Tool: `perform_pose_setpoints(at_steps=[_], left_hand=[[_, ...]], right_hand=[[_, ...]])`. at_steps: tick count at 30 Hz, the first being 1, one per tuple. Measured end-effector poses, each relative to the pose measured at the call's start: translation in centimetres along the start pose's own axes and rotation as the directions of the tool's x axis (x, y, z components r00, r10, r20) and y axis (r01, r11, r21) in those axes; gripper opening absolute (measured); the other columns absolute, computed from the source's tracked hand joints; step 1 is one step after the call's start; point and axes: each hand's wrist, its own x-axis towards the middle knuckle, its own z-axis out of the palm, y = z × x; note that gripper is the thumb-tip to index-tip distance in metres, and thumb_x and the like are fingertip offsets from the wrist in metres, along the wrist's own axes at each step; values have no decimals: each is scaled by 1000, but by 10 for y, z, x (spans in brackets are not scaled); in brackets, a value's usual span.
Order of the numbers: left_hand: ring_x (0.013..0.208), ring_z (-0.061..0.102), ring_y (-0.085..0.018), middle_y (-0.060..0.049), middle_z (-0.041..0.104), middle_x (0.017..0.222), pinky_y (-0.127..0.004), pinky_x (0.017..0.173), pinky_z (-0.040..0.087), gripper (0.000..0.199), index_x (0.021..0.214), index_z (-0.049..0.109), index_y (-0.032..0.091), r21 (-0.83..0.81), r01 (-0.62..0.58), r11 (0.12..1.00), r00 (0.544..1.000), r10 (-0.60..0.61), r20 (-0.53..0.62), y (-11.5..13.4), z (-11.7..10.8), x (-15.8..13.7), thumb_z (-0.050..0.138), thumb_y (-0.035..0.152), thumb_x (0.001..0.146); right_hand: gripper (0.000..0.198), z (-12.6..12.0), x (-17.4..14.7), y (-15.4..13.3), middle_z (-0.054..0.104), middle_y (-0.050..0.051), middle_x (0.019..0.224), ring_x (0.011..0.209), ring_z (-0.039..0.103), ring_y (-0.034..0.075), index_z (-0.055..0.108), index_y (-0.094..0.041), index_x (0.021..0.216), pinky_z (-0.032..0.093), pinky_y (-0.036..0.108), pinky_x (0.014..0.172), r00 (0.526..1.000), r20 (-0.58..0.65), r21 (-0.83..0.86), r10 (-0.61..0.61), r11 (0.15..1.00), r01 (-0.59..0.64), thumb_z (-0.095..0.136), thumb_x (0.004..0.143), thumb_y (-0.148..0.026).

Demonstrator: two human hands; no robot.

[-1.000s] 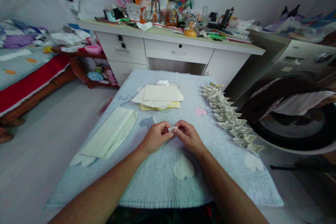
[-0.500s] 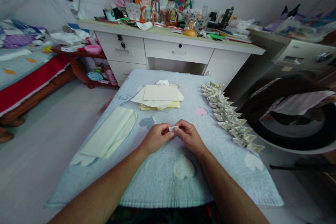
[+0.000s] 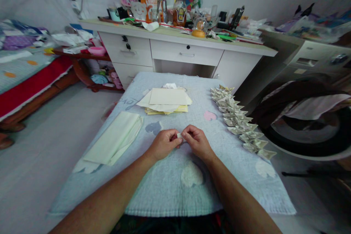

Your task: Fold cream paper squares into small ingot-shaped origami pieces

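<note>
Between my two hands, above the middle of the cloth-covered table (image 3: 164, 190), is a small piece of folded white paper (image 3: 179, 135). My left hand (image 3: 164, 144) pinches its left end between thumb and fingers. On the other end, the thumb and fingertips of my right hand (image 3: 197, 142) are closed. Most of the paper is hidden by the fingers. To the right stands a long row of folded paper boats (image 3: 241, 122), several of them, nested close together. Beyond my hands lies a stack of white and yellow paper sheets (image 3: 168, 97).
A folded pile of pale green paper (image 3: 115, 139) lies on the table's left side. Behind the table is a white desk (image 3: 186, 51) crowded with jars and packets. A washing machine (image 3: 301, 65) with its door open stands at the right, a bed (image 3: 33, 80) at the left.
My fingers have shifted slightly on the small paper, and its visible part now sits a little lower between them. The boats and paper stacks have not moved.
</note>
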Motion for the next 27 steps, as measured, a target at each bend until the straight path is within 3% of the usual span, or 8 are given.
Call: perform_pose_setpoints(at_steps=[9,19,27], left_hand=[[55,56,-12,1,59,57,-23,54,40,22,69,58,15,-255,42,966,997,-58,-55,6,-4,1,66,34,75],[60,52,-11,1,58,67,-22,54,40,22,83,63,14,-268,15,963,998,-31,-55,10,-7,1,65,35,76],[56,51,-9,2,58,62,-21,54,40,21,77,61,13,-309,35,950,997,-55,-56,2,-6,3,67,33,75]], right_hand=[[29,-2,0,-3,53,-1,68,63,47,12,53,-18,77,37,23,61,995,99,23,16,1000,-18,56,85,-45],[26,-4,-1,-4,43,-4,62,57,38,10,53,-18,72,32,22,56,996,93,-95,-7,995,16,55,86,-41],[23,-2,0,0,49,-2,66,60,42,11,55,-17,77,35,23,60,993,119,-81,13,997,-3,54,86,-38]])
